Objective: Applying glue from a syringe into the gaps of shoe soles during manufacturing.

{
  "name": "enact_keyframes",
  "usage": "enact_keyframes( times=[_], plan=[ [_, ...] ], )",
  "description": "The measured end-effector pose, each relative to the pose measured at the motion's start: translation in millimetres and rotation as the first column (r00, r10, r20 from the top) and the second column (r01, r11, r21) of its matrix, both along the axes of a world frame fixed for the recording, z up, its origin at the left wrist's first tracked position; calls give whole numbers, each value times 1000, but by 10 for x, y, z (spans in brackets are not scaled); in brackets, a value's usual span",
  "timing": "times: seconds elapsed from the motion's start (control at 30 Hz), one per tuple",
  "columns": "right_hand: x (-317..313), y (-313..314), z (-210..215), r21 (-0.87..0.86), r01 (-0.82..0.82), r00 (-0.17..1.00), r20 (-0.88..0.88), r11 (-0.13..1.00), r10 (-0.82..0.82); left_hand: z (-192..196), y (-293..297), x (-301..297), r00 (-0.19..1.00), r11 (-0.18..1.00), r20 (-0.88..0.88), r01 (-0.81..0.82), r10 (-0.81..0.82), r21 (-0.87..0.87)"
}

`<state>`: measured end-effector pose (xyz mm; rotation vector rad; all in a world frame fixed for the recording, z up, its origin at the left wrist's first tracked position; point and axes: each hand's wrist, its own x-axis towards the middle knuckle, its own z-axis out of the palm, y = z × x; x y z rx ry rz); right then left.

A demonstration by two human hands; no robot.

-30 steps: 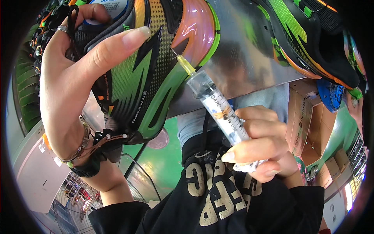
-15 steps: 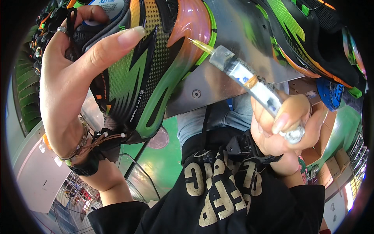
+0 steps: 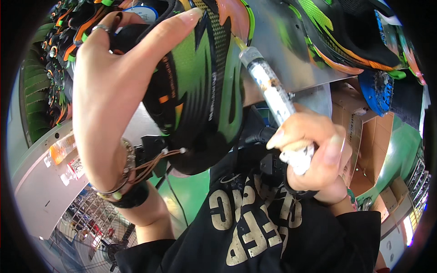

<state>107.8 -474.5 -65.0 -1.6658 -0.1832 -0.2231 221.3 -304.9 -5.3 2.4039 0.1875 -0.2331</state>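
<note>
My left hand [image 3: 109, 86] grips a black, green and orange sports shoe [image 3: 193, 86] by its collar, thumb stretched along its side and fingers curled at the opening. The shoe is tilted, its toe pointing down toward me. In my right hand [image 3: 318, 150] is a clear syringe [image 3: 271, 86] with a yellow dispensing needle [image 3: 240, 43]. My fingers wrap its rear end, where whitish material shows. The needle tip is at the line between the shoe's upper and its translucent sole; whether it touches cannot be made out.
Another matching shoe [image 3: 337, 41] lies on the metal tabletop [image 3: 314, 75] at the far right. More shoes [image 3: 59, 91] are stacked at the left. A blue bristly object [image 3: 380, 93] and a cardboard box [image 3: 371, 145] are at the right, a wire-caged fan [image 3: 100, 236] at lower left.
My left hand and the shoe have moved right and turned more upright. The syringe has shifted left and become steeper, its tip now farther forward from the heel along the sole line.
</note>
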Motion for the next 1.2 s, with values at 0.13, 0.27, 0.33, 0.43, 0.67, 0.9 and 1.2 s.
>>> enact_keyframes(
  times=[0.13,0.27,0.33,0.43,0.67,0.9,1.2],
  plan=[
    [-78,-66,150,38,39,985,-168,999,-32,-14,-82,-111,998,999,45,-40,40,-17],
    [-197,-74,242,305,57,985,-170,951,-5,62,-133,-159,996,997,92,-22,14,81],
    [-282,-81,205,345,45,986,-164,938,13,47,-120,-143,994,991,104,-4,-10,131],
    [-380,-72,221,269,-11,995,-97,963,39,18,-89,-128,992,989,122,22,-40,145],
    [-551,24,267,110,-91,996,9,990,91,142,-104,-239,968,987,214,103,-129,127],
    [-595,88,284,-21,-182,981,71,983,183,203,-240,-343,979,973,203,-12,-36,230],
    [-796,-258,362,34,-91,991,106,995,87,-118,293,-62,961,976,247,162,-122,-148]
  ],
)
